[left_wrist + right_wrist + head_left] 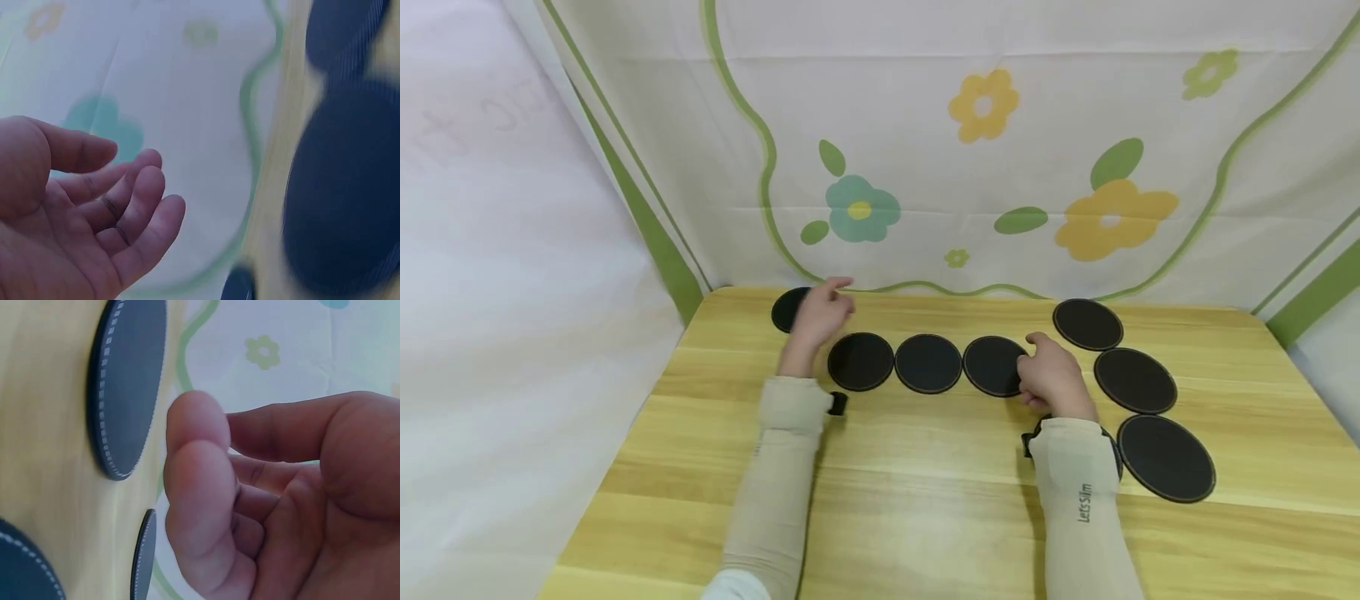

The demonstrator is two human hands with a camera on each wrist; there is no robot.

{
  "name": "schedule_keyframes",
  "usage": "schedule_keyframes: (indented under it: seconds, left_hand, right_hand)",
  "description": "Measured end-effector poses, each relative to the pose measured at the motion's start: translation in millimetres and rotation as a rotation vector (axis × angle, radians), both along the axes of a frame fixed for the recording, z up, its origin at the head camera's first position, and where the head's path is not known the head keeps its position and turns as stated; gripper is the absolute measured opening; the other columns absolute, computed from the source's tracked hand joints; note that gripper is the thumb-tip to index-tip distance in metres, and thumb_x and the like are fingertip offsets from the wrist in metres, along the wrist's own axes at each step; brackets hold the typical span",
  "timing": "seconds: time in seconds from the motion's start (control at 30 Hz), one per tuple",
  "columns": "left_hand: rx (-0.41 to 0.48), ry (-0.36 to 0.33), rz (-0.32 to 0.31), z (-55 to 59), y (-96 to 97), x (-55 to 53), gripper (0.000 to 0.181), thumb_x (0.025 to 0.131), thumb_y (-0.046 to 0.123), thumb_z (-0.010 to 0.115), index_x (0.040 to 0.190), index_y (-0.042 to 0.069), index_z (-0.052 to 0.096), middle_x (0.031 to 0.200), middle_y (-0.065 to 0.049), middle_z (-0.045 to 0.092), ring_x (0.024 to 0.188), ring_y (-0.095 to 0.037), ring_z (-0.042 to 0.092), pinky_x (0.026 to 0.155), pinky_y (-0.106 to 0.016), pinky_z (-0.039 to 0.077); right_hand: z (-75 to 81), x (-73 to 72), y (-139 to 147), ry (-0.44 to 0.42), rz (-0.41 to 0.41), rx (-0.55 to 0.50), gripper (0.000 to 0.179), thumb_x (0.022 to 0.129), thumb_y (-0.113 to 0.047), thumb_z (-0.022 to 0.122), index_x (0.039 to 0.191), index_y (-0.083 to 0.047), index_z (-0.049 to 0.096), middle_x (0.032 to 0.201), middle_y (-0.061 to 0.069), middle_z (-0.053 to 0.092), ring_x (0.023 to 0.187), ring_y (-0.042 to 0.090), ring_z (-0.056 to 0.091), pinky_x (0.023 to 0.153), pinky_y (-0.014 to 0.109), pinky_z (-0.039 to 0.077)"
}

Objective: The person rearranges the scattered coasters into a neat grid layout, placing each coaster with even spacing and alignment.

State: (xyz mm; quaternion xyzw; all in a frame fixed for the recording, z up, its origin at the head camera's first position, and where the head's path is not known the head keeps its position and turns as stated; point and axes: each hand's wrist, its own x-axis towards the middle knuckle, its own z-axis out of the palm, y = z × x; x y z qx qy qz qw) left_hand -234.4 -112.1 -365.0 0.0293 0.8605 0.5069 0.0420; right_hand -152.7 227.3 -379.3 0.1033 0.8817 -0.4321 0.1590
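My left hand [822, 321] hovers over the back left of the table, partly covering a black round coaster [786, 310]. In the left wrist view the fingers [147, 200] are loosely bent and the palm holds nothing. My right hand [1054, 377] is above the right end of a row of three black coasters, overlapping the edge of the rightmost coaster [992, 367]. Seen from the right wrist, its fingers [200, 487] are loosely curled, with nothing between them and the thumb. A stitched coaster [134, 387] lies near these fingertips, apart from them.
The row continues left with a middle coaster [928, 364] and a left coaster [860, 362]. On the right, a back coaster [1087, 324], a middle one [1135, 381] and a front one [1166, 458] form a slanting line. My right wrist partly hides another coaster [1112, 454]. A flowered curtain [917, 125] hangs behind the table.
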Motion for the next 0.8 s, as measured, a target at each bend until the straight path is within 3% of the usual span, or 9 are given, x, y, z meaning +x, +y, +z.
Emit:
schedule_keyframes:
  seconds: [0.1, 0.2, 0.3, 0.47, 0.57, 0.63, 0.7, 0.73, 0.8]
  left_hand:
    - [-0.095, 0.001, 0.015, -3.1, -38.5, -4.0, 0.045, 0.107, 0.019, 0.047, 0.151, 0.01, 0.048, 0.129, -0.018, 0.06, 0.112, -0.036, 0.058, 0.086, -0.047, 0.048]
    - [-0.187, -0.056, 0.001, -12.1, -61.7, -8.6, 0.048, 0.108, 0.021, 0.046, 0.154, 0.008, 0.043, 0.146, -0.02, 0.049, 0.131, -0.038, 0.047, 0.103, -0.053, 0.041]
    - [-0.291, -0.119, -0.057, -21.1, -69.3, -12.5, 0.053, 0.109, 0.021, 0.045, 0.157, 0.004, 0.034, 0.154, -0.024, 0.039, 0.14, -0.041, 0.038, 0.11, -0.055, 0.035]
    - [-0.445, -0.128, -0.096, -25.9, -68.3, -14.1, 0.056, 0.108, 0.023, 0.045, 0.157, 0.0, 0.032, 0.158, -0.024, 0.034, 0.145, -0.043, 0.028, 0.118, -0.054, 0.019]
    - [-0.527, -0.147, -0.046, -24.3, -70.9, -10.0, 0.054, 0.108, 0.024, 0.043, 0.155, -0.001, 0.035, 0.158, -0.023, 0.034, 0.145, -0.046, 0.026, 0.118, -0.056, 0.017]
    - [-0.575, -0.176, 0.007, -21.6, -74.7, -3.7, 0.053, 0.108, 0.025, 0.042, 0.154, -0.001, 0.039, 0.156, -0.023, 0.036, 0.143, -0.046, 0.029, 0.115, -0.058, 0.024]
    - [-0.608, -0.202, 0.059, -19.6, -79.6, 4.0, 0.047, 0.108, 0.027, 0.042, 0.146, 0.0, 0.051, 0.15, -0.022, 0.046, 0.135, -0.044, 0.042, 0.109, -0.059, 0.034]
    - [-0.621, -0.21, 0.084, -19.5, -82.4, 7.8, 0.042, 0.108, 0.027, 0.043, 0.137, 0.002, 0.06, 0.143, -0.021, 0.053, 0.127, -0.041, 0.051, 0.103, -0.058, 0.041]
    - [-0.638, -0.224, 0.116, -20.0, -88.0, 15.0, 0.034, 0.106, 0.026, 0.045, 0.104, 0.002, 0.069, 0.111, -0.018, 0.066, 0.095, -0.033, 0.061, 0.086, -0.05, 0.05]
  right_hand:
    - [2.6, -0.7, -3.9, 0.006, 0.016, 0.005, 0.058, 0.105, -0.013, 0.036, 0.159, 0.0, 0.022, 0.063, 0.012, 0.061, 0.05, 0.021, 0.061, 0.049, 0.034, 0.054]
    - [4.4, -1.3, -8.2, 0.004, 0.04, 0.003, 0.057, 0.106, -0.014, 0.037, 0.159, 0.0, 0.021, 0.066, 0.013, 0.061, 0.05, 0.021, 0.061, 0.051, 0.035, 0.054]
    - [4.9, -1.8, -12.4, 0.004, 0.06, 0.008, 0.056, 0.107, -0.014, 0.037, 0.159, 0.0, 0.021, 0.068, 0.014, 0.062, 0.051, 0.021, 0.06, 0.051, 0.035, 0.055]
    - [9.2, -0.8, -20.9, 0.016, 0.083, 0.016, 0.055, 0.107, -0.014, 0.037, 0.158, 0.001, 0.023, 0.073, 0.019, 0.063, 0.052, 0.022, 0.061, 0.053, 0.036, 0.055]
    - [11.1, 0.1, -26.8, 0.025, 0.098, 0.02, 0.055, 0.107, -0.014, 0.038, 0.158, 0.001, 0.024, 0.073, 0.019, 0.063, 0.054, 0.024, 0.062, 0.053, 0.037, 0.056]
    - [12.6, 0.7, -31.4, 0.033, 0.111, 0.024, 0.055, 0.107, -0.014, 0.038, 0.158, 0.001, 0.025, 0.072, 0.018, 0.062, 0.054, 0.024, 0.063, 0.053, 0.036, 0.056]
    - [14.5, 1.4, -36.9, 0.045, 0.127, 0.033, 0.054, 0.106, -0.014, 0.038, 0.157, 0.002, 0.027, 0.071, 0.017, 0.062, 0.054, 0.024, 0.063, 0.052, 0.035, 0.055]
    - [15.3, 1.7, -39.9, 0.052, 0.137, 0.039, 0.054, 0.106, -0.014, 0.038, 0.157, 0.002, 0.028, 0.07, 0.017, 0.062, 0.054, 0.024, 0.063, 0.051, 0.035, 0.055]
    - [17.0, 2.1, -47.0, 0.07, 0.16, 0.045, 0.053, 0.106, -0.014, 0.038, 0.156, 0.003, 0.029, 0.067, 0.016, 0.062, 0.052, 0.024, 0.062, 0.05, 0.035, 0.054]
